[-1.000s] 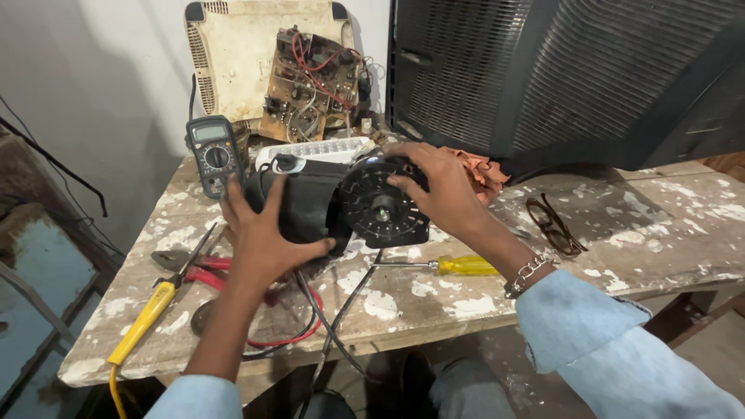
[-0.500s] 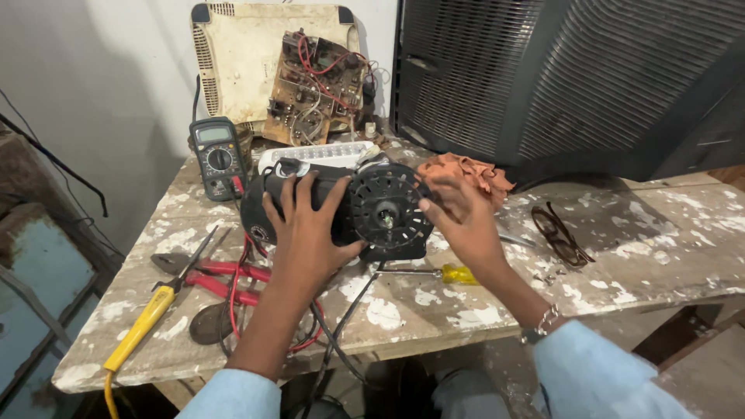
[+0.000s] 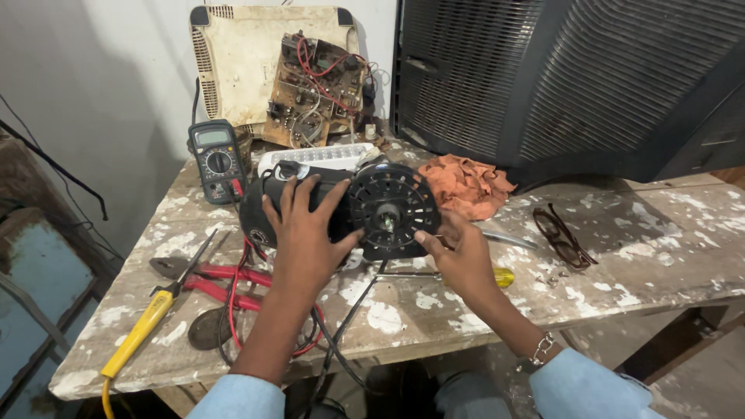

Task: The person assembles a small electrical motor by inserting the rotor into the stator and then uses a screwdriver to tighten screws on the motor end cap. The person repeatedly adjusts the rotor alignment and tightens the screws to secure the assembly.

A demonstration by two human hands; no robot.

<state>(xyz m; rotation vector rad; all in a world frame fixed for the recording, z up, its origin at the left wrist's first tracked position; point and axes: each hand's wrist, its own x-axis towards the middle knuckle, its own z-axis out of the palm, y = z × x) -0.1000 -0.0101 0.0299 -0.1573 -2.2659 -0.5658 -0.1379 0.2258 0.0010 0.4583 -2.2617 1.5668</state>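
A black fan motor [image 3: 365, 203] with a round vented face and a short shaft lies on the paint-spattered wooden table [image 3: 644, 256]. My left hand [image 3: 306, 233] is spread over the motor's black housing and grips it. My right hand [image 3: 459, 256] is at the lower right rim of the round face, fingertips touching its edge. A black cable [image 3: 341, 326] runs from the motor down over the table's front edge.
A multimeter [image 3: 217, 161] stands at the back left with red leads [image 3: 237, 287]. Nearby lie a yellow-handled tool [image 3: 140, 334], red-handled pliers [image 3: 209, 281], a yellow screwdriver [image 3: 503, 276], an orange rag [image 3: 466, 185], dark glasses [image 3: 563, 237], a circuit board [image 3: 318, 89] and a large dark grille [image 3: 566, 77].
My right hand has slid off the top of the motor's round face to its lower right rim. My left hand has moved up onto the housing, and the motor has turned slightly.
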